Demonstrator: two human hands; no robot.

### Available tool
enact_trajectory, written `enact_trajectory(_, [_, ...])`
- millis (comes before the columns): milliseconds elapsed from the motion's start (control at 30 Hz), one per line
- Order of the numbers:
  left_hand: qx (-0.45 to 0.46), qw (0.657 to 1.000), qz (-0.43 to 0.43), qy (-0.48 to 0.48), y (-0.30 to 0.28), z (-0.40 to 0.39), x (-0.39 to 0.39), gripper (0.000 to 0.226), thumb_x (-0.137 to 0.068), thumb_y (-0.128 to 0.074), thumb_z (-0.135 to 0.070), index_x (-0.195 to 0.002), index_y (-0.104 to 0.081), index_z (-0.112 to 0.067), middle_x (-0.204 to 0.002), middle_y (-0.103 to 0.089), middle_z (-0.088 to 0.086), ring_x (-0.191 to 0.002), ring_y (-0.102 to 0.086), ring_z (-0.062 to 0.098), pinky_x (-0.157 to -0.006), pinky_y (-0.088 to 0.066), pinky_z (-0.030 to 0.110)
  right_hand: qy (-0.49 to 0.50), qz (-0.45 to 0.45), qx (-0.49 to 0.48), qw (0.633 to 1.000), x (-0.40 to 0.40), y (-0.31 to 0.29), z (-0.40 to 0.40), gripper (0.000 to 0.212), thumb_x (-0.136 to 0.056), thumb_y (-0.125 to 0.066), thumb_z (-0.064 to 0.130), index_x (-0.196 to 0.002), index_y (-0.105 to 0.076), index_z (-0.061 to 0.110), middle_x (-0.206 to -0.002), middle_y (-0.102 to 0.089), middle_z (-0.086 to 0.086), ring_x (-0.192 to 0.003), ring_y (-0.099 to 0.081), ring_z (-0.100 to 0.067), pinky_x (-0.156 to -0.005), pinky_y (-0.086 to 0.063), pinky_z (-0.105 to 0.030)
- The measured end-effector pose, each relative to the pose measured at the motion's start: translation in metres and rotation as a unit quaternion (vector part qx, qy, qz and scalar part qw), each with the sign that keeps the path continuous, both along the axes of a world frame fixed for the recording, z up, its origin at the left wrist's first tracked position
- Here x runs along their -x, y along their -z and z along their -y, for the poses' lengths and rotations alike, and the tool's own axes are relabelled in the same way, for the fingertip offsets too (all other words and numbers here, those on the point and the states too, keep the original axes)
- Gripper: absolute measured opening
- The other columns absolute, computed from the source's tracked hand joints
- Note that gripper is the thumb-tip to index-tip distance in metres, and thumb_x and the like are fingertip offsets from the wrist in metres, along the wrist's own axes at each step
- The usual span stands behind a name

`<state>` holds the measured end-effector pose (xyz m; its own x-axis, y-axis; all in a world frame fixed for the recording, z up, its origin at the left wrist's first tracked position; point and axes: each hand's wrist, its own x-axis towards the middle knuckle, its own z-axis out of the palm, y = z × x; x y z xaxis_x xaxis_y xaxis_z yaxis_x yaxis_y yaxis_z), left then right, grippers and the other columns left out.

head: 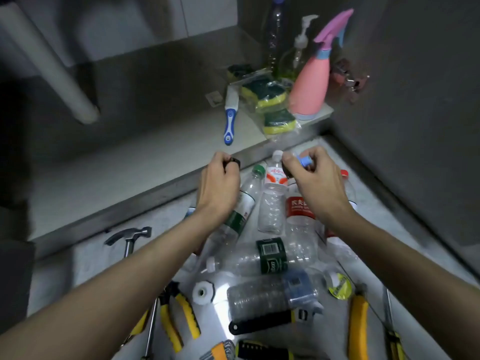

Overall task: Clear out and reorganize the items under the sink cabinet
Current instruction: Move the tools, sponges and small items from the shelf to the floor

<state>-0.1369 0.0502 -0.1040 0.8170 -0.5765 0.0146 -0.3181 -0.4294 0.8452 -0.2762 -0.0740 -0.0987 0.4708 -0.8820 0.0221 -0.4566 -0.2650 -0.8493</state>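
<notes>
Several empty plastic bottles point(271, 211) lie in a heap on the floor in front of the cabinet. My left hand point(219, 185) is closed around a small dark object point(235, 161) at the cabinet's edge. My right hand point(311, 178) is closed on the neck of a bottle with a blue cap point(304, 160), which it holds above the heap. Inside the cabinet at the back right stand a pink spray bottle point(309, 87), a clear pump bottle point(298, 50) and a tall clear bottle point(275, 35). Packed yellow-green sponges point(267, 100) and a blue-white brush point(230, 115) lie beside them.
A white drain pipe point(52, 66) slants down at the cabinet's left. On the floor near me lie a hammer point(130, 237), yellow-handled pliers point(176, 318), a yellow-handled tool point(358, 326), a roll of tape point(340, 285) and a black handle point(265, 323). A metal valve point(348, 76) sticks out of the right wall.
</notes>
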Motion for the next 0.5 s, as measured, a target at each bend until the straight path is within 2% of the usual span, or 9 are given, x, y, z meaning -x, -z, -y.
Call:
enact_trajectory(33, [-0.011,1.000,-0.001,0.026,0.003,0.001,0.014,0.014,-0.093,-0.044,-0.021,-0.091,-0.057,-0.016,-0.079,-0.061,0.002,-0.085,-0.060,0.032,-0.075,-0.049,0.043,0.023,-0.003,-0.020,1.000,0.018,0.005,-0.002,0.048,-0.076,-0.058,0.072,-0.086,-0.053,0.026,-0.074,-0.065,0.007,-0.070,-0.060,-0.007,-0.066,-0.048,-0.037])
enact_trajectory(133, [-0.037,0.994,-0.016,0.099,0.014,0.014,0.054,0.009,-0.091,-0.050,-0.022,-0.096,-0.058,-0.022,-0.088,-0.067,0.005,-0.087,-0.062,0.031,-0.076,-0.051,0.042,0.093,0.033,-0.108,0.989,0.075,0.025,-0.008,0.030,-0.075,-0.063,0.059,-0.085,-0.054,0.032,-0.076,-0.067,0.005,-0.070,-0.064,-0.021,-0.074,-0.057,-0.054])
enact_trajectory(167, [-0.049,0.991,-0.019,0.124,0.018,0.022,0.067,0.009,-0.089,-0.052,-0.024,-0.098,-0.057,-0.025,-0.090,-0.067,0.003,-0.088,-0.062,0.029,-0.075,-0.049,0.039,0.109,0.034,-0.110,0.987,0.097,0.033,-0.010,0.027,-0.076,-0.063,0.056,-0.087,-0.056,0.033,-0.075,-0.068,0.006,-0.068,-0.065,-0.018,-0.073,-0.058,-0.053])
enact_trajectory(233, [-0.081,0.979,-0.007,0.185,0.023,0.042,0.094,0.019,-0.087,-0.057,-0.027,-0.105,-0.056,-0.031,-0.092,-0.066,-0.001,-0.087,-0.061,0.027,-0.072,-0.046,0.036,0.132,0.011,-0.082,0.988,0.142,0.047,-0.010,0.025,-0.079,-0.064,0.053,-0.091,-0.058,0.033,-0.075,-0.068,0.012,-0.062,-0.061,-0.006,-0.066,-0.054,-0.042])
enact_trajectory(333, [-0.088,0.949,0.007,0.303,0.028,0.074,0.140,0.031,-0.086,-0.062,-0.027,-0.115,-0.056,-0.033,-0.091,-0.065,-0.009,-0.087,-0.064,0.020,-0.075,-0.052,0.037,0.168,-0.022,-0.063,0.983,0.207,0.064,-0.007,0.021,-0.084,-0.068,0.049,-0.093,-0.057,0.033,-0.077,-0.066,0.012,-0.061,-0.054,-0.005,-0.058,-0.042,-0.031])
enact_trajectory(433, [-0.115,0.910,0.049,0.395,0.031,0.105,0.186,0.036,-0.087,-0.059,-0.026,-0.123,-0.056,-0.030,-0.103,-0.068,-0.004,-0.095,-0.065,0.022,-0.079,-0.054,0.038,0.207,-0.063,-0.056,0.975,0.253,0.075,-0.012,0.021,-0.084,-0.066,0.052,-0.094,-0.056,0.036,-0.086,-0.064,0.012,-0.069,-0.057,-0.006,-0.058,-0.040,-0.029])
enact_trajectory(500, [-0.134,0.889,0.069,0.433,0.037,0.124,0.211,0.038,-0.088,-0.059,-0.022,-0.126,-0.056,-0.026,-0.113,-0.068,0.001,-0.104,-0.063,0.026,-0.083,-0.052,0.038,0.223,-0.091,-0.064,0.969,0.272,0.080,-0.018,0.030,-0.078,-0.062,0.059,-0.096,-0.056,0.036,-0.095,-0.064,0.012,-0.078,-0.059,-0.005,-0.061,-0.044,-0.031])
